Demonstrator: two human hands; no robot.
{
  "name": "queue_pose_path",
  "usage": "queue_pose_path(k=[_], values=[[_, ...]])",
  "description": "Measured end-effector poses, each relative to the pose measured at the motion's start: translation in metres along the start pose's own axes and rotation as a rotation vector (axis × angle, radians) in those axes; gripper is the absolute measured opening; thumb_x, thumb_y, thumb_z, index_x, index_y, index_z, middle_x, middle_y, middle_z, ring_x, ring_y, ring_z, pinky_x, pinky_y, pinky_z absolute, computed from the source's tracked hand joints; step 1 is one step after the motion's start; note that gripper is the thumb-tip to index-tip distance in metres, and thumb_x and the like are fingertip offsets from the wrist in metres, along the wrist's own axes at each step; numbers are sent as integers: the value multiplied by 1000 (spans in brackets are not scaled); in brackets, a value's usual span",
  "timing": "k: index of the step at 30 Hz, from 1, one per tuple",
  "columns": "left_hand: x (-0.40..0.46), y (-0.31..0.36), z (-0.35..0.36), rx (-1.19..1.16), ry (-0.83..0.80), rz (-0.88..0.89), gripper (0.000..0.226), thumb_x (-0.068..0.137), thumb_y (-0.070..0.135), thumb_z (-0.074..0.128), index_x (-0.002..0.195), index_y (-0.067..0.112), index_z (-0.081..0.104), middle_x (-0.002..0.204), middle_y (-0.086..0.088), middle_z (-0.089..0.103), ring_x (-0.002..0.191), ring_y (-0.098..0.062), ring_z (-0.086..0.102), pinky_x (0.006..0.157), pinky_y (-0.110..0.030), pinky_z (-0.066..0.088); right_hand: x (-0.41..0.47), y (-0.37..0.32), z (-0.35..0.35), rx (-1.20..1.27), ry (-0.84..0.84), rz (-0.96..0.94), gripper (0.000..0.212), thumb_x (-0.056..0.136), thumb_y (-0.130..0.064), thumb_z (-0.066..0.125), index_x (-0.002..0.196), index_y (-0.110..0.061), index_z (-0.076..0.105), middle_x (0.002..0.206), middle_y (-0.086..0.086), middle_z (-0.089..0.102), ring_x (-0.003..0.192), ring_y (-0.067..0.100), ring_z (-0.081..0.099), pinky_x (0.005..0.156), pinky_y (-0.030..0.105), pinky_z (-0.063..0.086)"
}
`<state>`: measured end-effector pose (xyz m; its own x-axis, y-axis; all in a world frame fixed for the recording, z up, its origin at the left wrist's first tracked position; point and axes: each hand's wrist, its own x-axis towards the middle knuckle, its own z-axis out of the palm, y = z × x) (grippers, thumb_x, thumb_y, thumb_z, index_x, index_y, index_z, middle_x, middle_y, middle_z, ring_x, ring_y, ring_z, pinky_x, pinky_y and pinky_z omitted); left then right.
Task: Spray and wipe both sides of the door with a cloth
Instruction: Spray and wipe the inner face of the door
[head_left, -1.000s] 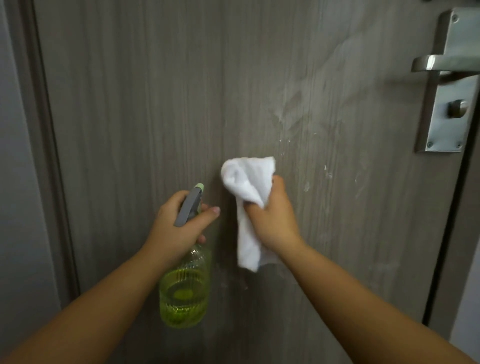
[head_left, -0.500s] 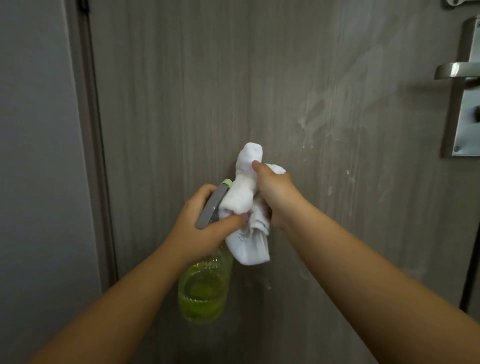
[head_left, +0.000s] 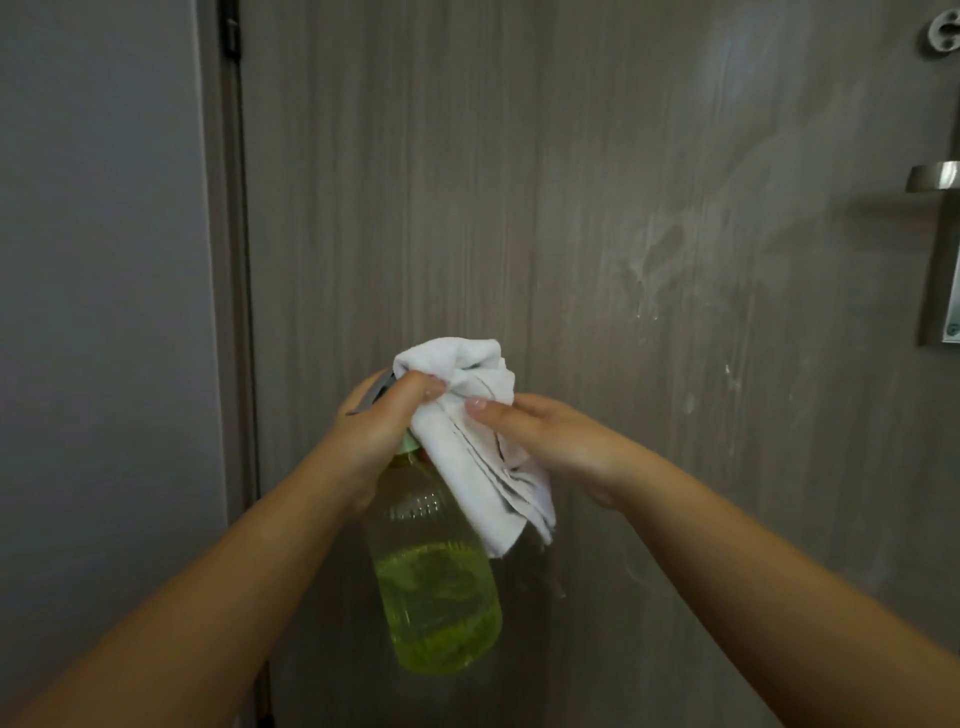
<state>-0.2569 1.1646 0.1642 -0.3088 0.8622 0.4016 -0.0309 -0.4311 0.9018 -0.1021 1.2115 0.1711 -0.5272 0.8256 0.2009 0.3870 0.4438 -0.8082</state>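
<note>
The left hand (head_left: 382, 415) grips a clear spray bottle (head_left: 434, 566) about half full of yellow-green liquid and pinches the white cloth (head_left: 470, 447) at centre frame. The right hand (head_left: 545, 441), at three o'clock of the cloth, holds it with its thumb on top, before the streaked door (head_left: 597, 208).

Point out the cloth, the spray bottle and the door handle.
cloth (head_left: 467, 457), head view, on its hanging folds.
spray bottle (head_left: 436, 597), head view, on its liquid-filled body.
door handle (head_left: 935, 177), head view, on the lever.

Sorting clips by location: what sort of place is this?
Probably indoors at a room doorway: a wood-grain door with a metal lever handle, set in a frame beside a plain grey wall.
</note>
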Motion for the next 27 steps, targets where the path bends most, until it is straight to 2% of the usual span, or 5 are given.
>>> queue_pose_path(k=[3,9,12,21,27], values=[[0,-2,-4,39,-100,8,10,86,18,62,84,22,71,84,-5,75,83,-25,70,79,-40,54,5,-5,7,-236,110,1,79,49,-88,54,106,-35,65,107,-6,69,110,17,60,103,46,43],[3,-4,-18,97,-368,106,40,60,31,76,96,14,71,88,-16,69,77,-26,64,61,-33,48,14,-3,5,134,121,-72,28,80,-26,73,97,-5,69,92,16,73,93,30,70,87,45,53],[6,-2,-24,133,-365,95,56,57,24,76,108,6,65,102,-30,64,89,-37,61,75,-48,48,20,1,-2,59,56,-54,35,83,-35,70,103,-7,69,99,16,72,97,30,68,93,49,52],[8,7,-26,244,-307,28,43,60,5,60,102,5,64,82,-15,61,65,-21,60,46,-26,46,35,15,-10,344,-201,96,52,77,-32,75,118,-3,64,115,14,68,111,28,63,105,46,43],[12,5,-27,211,-222,-6,29,57,6,60,83,17,67,73,-5,65,68,-21,61,52,-28,48,31,17,-22,732,-52,216,30,89,-27,52,110,-8,62,98,12,59,86,27,57,74,38,50]])
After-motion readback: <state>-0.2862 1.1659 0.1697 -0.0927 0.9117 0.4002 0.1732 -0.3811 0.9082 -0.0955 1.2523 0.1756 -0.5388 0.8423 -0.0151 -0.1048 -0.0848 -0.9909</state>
